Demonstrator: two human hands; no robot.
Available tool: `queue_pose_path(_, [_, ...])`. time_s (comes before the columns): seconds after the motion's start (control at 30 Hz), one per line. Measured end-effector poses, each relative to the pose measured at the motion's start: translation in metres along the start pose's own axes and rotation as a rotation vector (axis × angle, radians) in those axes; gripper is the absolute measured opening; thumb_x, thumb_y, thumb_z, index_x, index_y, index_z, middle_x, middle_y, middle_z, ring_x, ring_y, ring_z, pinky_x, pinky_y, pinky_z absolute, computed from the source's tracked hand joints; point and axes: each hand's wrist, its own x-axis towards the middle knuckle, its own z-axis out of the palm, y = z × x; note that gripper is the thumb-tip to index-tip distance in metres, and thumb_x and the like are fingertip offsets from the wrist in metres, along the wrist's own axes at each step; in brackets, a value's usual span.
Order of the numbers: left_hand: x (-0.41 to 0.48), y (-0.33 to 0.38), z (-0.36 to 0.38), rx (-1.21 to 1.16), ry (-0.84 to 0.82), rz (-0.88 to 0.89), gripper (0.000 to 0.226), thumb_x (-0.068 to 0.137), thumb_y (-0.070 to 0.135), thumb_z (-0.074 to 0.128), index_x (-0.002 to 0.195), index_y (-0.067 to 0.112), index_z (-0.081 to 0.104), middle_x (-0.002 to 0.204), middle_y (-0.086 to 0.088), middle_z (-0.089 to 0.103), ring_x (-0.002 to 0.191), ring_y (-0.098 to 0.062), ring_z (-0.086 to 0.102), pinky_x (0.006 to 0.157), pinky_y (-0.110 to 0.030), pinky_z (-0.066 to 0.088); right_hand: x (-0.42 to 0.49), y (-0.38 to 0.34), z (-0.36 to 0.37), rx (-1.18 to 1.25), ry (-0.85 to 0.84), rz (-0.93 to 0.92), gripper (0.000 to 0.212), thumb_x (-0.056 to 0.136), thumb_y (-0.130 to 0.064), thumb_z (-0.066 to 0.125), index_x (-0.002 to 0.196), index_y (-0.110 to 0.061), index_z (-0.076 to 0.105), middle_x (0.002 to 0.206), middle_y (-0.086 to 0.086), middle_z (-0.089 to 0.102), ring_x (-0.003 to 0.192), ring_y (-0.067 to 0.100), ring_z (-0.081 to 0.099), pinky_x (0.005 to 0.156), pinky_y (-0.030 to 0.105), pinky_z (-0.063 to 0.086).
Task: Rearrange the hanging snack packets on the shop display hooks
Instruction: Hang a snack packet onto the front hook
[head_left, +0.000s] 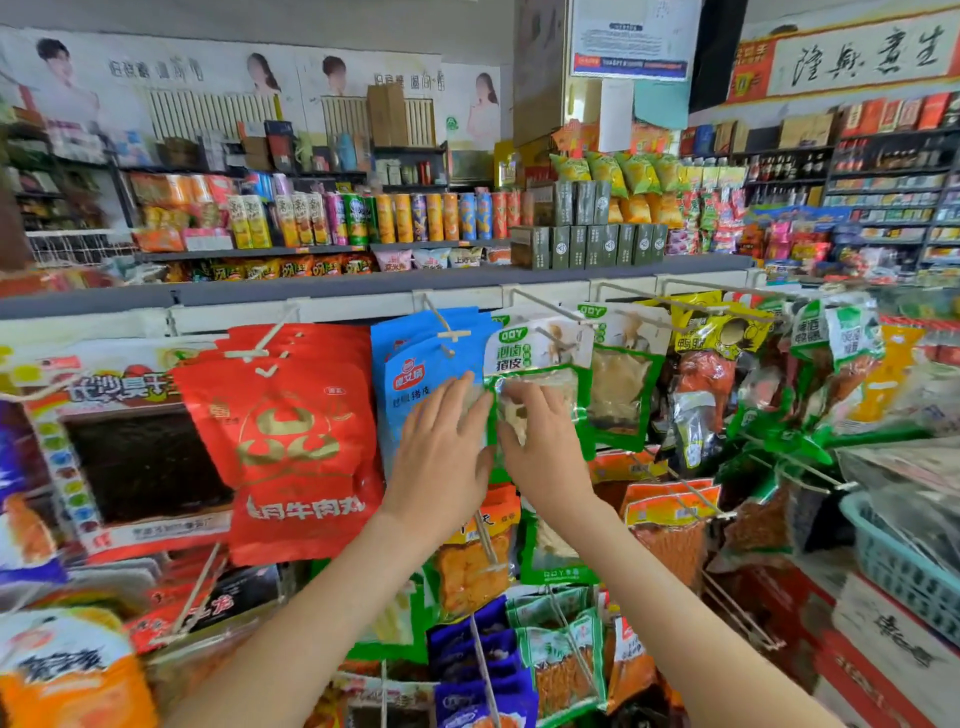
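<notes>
I had both hands raised to the top row of the display rack (363, 307), about midway along its upper rail. The green packet (537, 347), white-topped with a clear window, hung from a hook (540, 304) on that rail, just right of the blue packets (415, 358) and left of a second green packet (623, 384) on the next hook.

My right hand (543, 441) grasped the green packet: its fingers were curled over the clear window and the thumb sat at the packet's left edge. My left hand (441, 447) was released, with straight fingers laid flat on the blue packets and fingertips touching the green packet's left edge. The two hands were just beside each other.

Red packets (296, 426) hung further left on the same rail, and yellow packets (719, 332) toward the rack's right end. A turquoise basket (893, 561) stood beyond the rack's right edge.
</notes>
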Motion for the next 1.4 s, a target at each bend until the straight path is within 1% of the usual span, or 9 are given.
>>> queue_pose_path(0.17, [-0.037, -0.049, -0.069, -0.095, 0.092, -0.037, 0.043, 0.08, 0.024, 0.05, 0.118, 0.004, 0.059, 0.121, -0.013, 0.058, 0.11, -0.029, 0.054, 0.097, -0.036, 0.042, -0.005, -0.086, 0.016, 0.116, 0.043, -0.2, 0.023, 0.083, -0.005, 0.056, 0.106, -0.006, 0.059, 0.097, 0.003, 0.058, 0.091, 0.015, 0.052, 0.079, 0.016, 0.035])
queue_pose_path(0.37, [-0.077, -0.145, -0.126, -0.053, 0.158, -0.117, 0.042, 0.08, 0.023, 0.044, 0.115, 0.004, 0.058, 0.114, -0.01, 0.061, 0.11, -0.023, 0.051, 0.099, -0.029, 0.034, 0.001, -0.188, 0.088, 0.255, 0.027, -0.319, 0.026, 0.078, -0.004, 0.054, 0.104, -0.006, 0.058, 0.097, 0.005, 0.059, 0.088, 0.019, 0.055, 0.08, 0.021, 0.039])
queue_pose_path(0.73, [-0.161, -0.324, -0.13, -0.047, 0.075, -0.512, 0.04, 0.089, 0.018, 0.057, 0.127, 0.009, 0.049, 0.124, -0.008, 0.053, 0.117, -0.024, 0.046, 0.098, -0.032, 0.037, 0.013, -0.252, 0.247, 0.289, -0.356, -0.024, 0.039, 0.087, -0.012, 0.059, 0.124, -0.011, 0.047, 0.119, 0.004, 0.052, 0.099, 0.01, 0.051, 0.087, 0.022, 0.042])
queue_pose_path(0.87, [-0.17, -0.366, -0.141, 0.01, 0.168, -0.581, 0.042, 0.088, 0.016, 0.059, 0.127, 0.006, 0.047, 0.123, -0.009, 0.051, 0.118, -0.026, 0.044, 0.098, -0.028, 0.032, 0.015, -0.284, 0.281, 0.385, -0.414, -0.027, 0.049, 0.088, -0.02, 0.061, 0.133, -0.016, 0.041, 0.13, -0.002, 0.049, 0.112, 0.006, 0.048, 0.092, 0.019, 0.04])
queue_pose_path(1.0, [-0.172, -0.402, -0.157, 0.042, 0.343, -0.694, 0.05, 0.079, 0.009, 0.067, 0.122, -0.005, 0.045, 0.119, -0.023, 0.047, 0.112, -0.035, 0.039, 0.095, -0.038, 0.032, 0.028, -0.323, 0.305, 0.513, -0.435, -0.024, 0.062, 0.086, -0.024, 0.065, 0.138, -0.019, 0.032, 0.132, -0.006, 0.046, 0.119, 0.006, 0.044, 0.096, 0.019, 0.036])
queue_pose_path(1.07, [-0.173, -0.42, -0.162, 0.014, 0.359, -0.741, 0.059, 0.078, 0.008, 0.069, 0.127, -0.006, 0.039, 0.124, -0.026, 0.043, 0.115, -0.038, 0.038, 0.096, -0.041, 0.032, 0.035, -0.338, 0.316, 0.588, -0.409, 0.076, 0.056, 0.085, -0.026, 0.066, 0.132, -0.018, 0.038, 0.128, 0.0, 0.051, 0.116, 0.013, 0.048, 0.096, 0.028, 0.041])
queue_pose_path(1.2, [-0.179, -0.437, -0.166, -0.018, 0.281, -0.705, 0.061, 0.085, 0.014, 0.064, 0.136, 0.001, 0.033, 0.135, -0.024, 0.035, 0.127, -0.039, 0.034, 0.102, -0.047, 0.033, 0.038, -0.36, 0.321, 0.648, -0.356, 0.133, 0.006, 0.088, -0.021, 0.061, 0.094, -0.021, 0.058, 0.091, 0.01, 0.065, 0.086, 0.027, 0.062, 0.079, 0.045, 0.05])
queue_pose_path(1.3, [-0.184, -0.433, -0.175, -0.021, 0.333, -0.608, 0.056, 0.088, 0.014, 0.059, 0.138, 0.007, 0.035, 0.14, -0.021, 0.033, 0.131, -0.036, 0.031, 0.106, -0.047, 0.031, 0.031, -0.374, 0.307, 0.723, -0.362, 0.071, 0.011, 0.09, -0.015, 0.058, 0.083, -0.022, 0.06, 0.081, 0.007, 0.067, 0.077, 0.025, 0.064, 0.067, 0.034, 0.049])
queue_pose_path(1.4, [-0.187, -0.428, -0.192, -0.001, 0.376, -0.524, 0.045, 0.093, 0.025, 0.047, 0.135, 0.012, 0.042, 0.14, -0.016, 0.037, 0.131, -0.031, 0.032, 0.107, -0.042, 0.026, 0.021, -0.385, 0.288, 0.837, -0.385, 0.029, 0.01, 0.09, -0.011, 0.058, 0.084, -0.003, 0.062, 0.077, 0.014, 0.067, 0.071, 0.024, 0.062, 0.062, 0.029, 0.046])
